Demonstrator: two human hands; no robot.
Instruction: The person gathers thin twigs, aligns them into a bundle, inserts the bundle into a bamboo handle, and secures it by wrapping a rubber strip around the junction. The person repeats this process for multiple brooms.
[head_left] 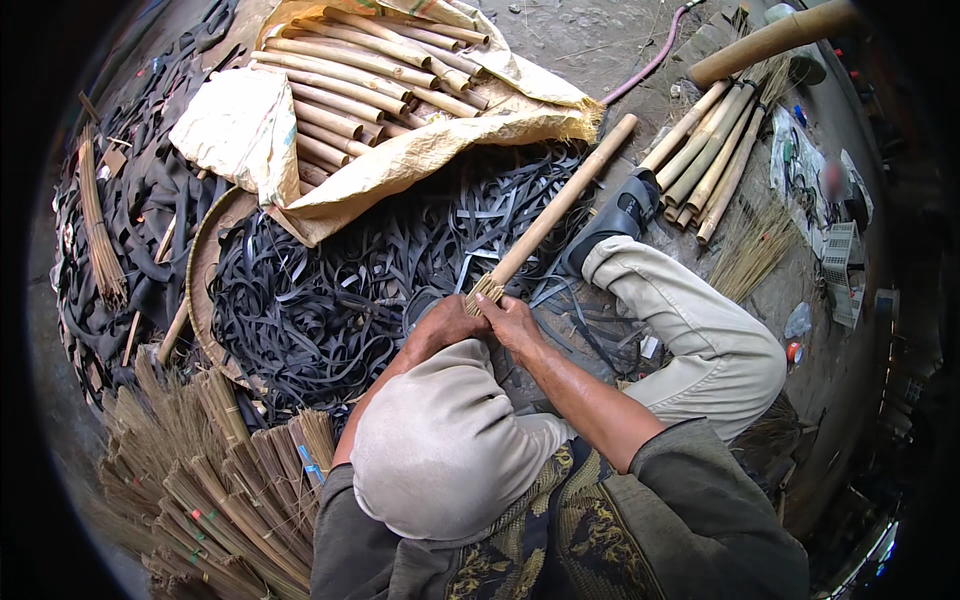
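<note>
A smooth bamboo pole [565,205] slants up and to the right from between my knees. Thin stiff sticks [486,291] are gathered round its lower end, like the start of a broom head. My left hand [450,324] is closed at the left side of this stick bundle, its fingers partly hidden. From the right, my right hand [511,324] grips the same bundle, with the thumb laid across the sticks. The bottom of the bundle is hidden by my hands and raised knee. Dark rubber strips [310,290] lie in a tangled heap just beyond my hands.
Cut bamboo poles [350,75] lie on an open woven sack [400,160] at the far side. Stick bundles [230,500] crowd the lower left. At the right lie several bamboo-handled brooms [710,160]. A thick bamboo pole [770,45] juts in at upper right. My sandalled foot [615,220] stands nearby.
</note>
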